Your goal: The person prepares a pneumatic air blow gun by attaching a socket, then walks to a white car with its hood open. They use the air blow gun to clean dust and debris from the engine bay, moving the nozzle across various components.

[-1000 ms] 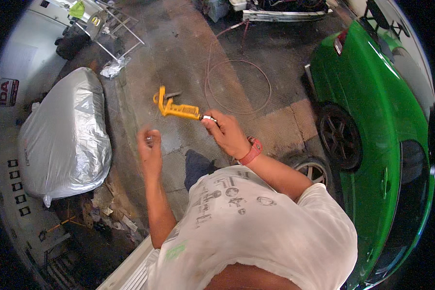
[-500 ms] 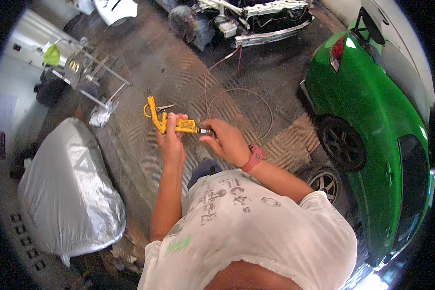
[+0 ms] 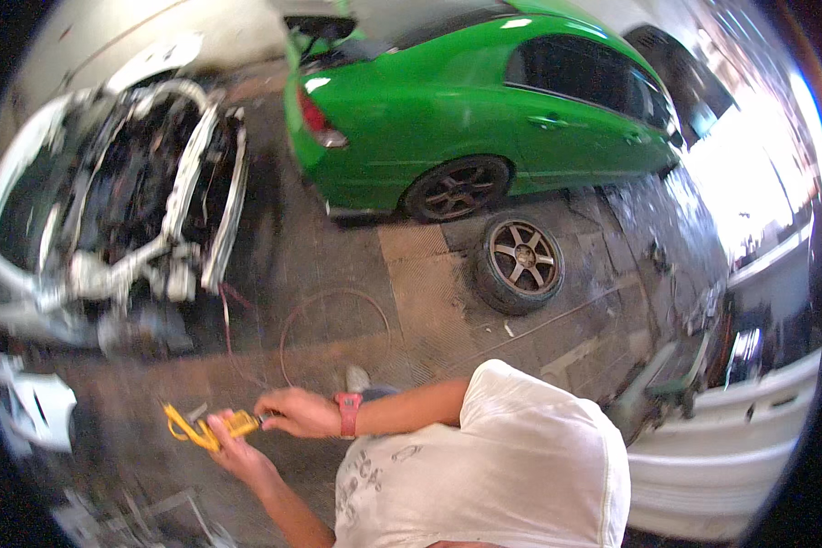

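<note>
One white panel [image 3: 46,413] at far left, smeared by blur, well apart from the hands. Next, the stripped front of a car [image 3: 178,242], metal bared; a swung tool would scrape there only if the person stepped much nearer.

Then the yellow air gun [image 3: 241,424], held up over the floor, hooked head pointing left. Left grip [image 3: 235,449] wrapped on its handle, thumb side up. Grey lever at the head end: a careless squeeze could press it. Should that hold slacken while the other hand pulls, the gun could twist or drop to the hard floor.

Right grip [image 3: 294,413] closed on the rear fitting, fingers bunched. Blur hides the exact contact; cannot tell whether the fitting is seated. Off-line force might make the fingers slip. Red watch [image 3: 349,415] on that wrist, clear of the gun.

Thin hose [image 3: 335,290] looped on the floor, shoe [image 3: 358,379] near it: snag risk if a foot goes through the loop. Further right, green car [image 3: 457,105]; loose wheel [image 3: 524,258] lying flat before it, a stumbling point if eyes stay on the hands.
</note>
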Motion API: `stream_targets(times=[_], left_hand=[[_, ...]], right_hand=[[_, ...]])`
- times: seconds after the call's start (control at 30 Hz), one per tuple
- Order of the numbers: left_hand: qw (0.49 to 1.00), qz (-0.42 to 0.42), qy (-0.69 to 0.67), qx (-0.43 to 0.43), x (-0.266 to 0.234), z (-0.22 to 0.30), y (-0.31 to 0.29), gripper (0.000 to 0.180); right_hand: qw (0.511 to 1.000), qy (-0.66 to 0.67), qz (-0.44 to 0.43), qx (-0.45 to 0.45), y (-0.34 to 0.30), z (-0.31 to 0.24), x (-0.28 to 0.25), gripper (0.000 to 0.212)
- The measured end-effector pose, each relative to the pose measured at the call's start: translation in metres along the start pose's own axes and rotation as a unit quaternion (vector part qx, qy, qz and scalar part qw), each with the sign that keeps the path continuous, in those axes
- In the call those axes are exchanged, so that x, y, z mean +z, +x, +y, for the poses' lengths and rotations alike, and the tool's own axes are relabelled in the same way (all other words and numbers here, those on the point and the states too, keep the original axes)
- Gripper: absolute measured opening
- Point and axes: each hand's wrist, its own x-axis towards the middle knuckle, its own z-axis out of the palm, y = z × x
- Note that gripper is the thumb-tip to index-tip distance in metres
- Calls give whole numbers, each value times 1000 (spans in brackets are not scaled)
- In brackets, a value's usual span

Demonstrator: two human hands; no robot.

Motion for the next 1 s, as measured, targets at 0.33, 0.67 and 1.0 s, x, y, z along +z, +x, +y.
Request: stream_targets(times=[0.33,0.67,1.0], left_hand=[[973,-222,38,-60,57,1,90,28],[932,-340,119,-34,106,9,168,37],[835,-549,29,-23,20,41,271,24]], right_hand=[[993,-65,103,-4,45,43,-22,33],[922,-236,301,54,104,21,3,41],[897,-137,363,210,214,27,125,39]])
